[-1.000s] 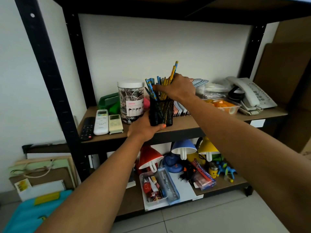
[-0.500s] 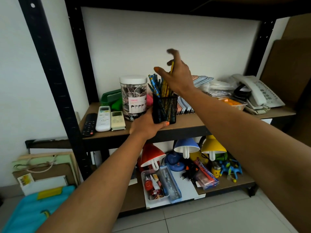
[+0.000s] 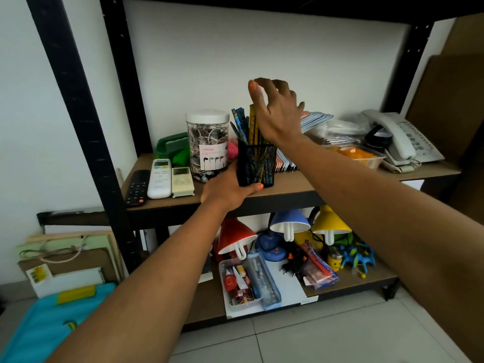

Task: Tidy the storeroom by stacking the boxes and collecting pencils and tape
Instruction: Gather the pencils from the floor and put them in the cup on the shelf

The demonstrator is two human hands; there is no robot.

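- Counted items: two hands, one black mesh cup point(image 3: 258, 166), one clear jar point(image 3: 208, 145), three remote controls point(image 3: 159, 180), one white telephone point(image 3: 400, 137), and three lamps point(image 3: 289, 224) (red, blue, yellow) on the lower shelf.
- The left hand point(image 3: 227, 191) grips the base of the mesh cup, thumb wrapped across its front lower edge.
- The right hand point(image 3: 276, 113) hovers above the cup with fingers spread and loosely bent; it holds nothing, and its palm sits just beside the pencil tips.
- The mesh cup stands upright near the front edge of the upper shelf point(image 3: 301, 183), just right of the jar. It contains a bundle of pencils point(image 3: 248, 124), blue and yellow; the exact count cannot be determined.
- The jar, closed with a white lid, contains tangled earphone cables.
- A clear tray point(image 3: 242, 285) on the lower shelf contains mixed small stationery.
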